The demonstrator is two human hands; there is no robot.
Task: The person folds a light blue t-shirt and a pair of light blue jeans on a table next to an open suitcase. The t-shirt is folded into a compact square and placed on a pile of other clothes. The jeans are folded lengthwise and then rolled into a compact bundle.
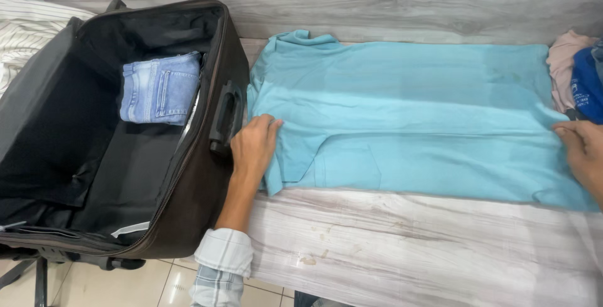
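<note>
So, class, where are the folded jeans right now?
In the head view, the folded jeans lie at the left, inside the open suitcase, against its far right wall, left of the blue shirt.

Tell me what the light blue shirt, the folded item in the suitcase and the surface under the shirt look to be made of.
Light blue shirt: soft matte knit, probably cotton; it drapes and creases. Folded jeans: faded blue denim with visible seams and a pocket. Table: pale grey wood-grain surface, likely laminate; slightly glossy with streaked grain.

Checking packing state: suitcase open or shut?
Open: the suitcase lid is laid back, dark lining exposed, folded jeans inside.
</note>
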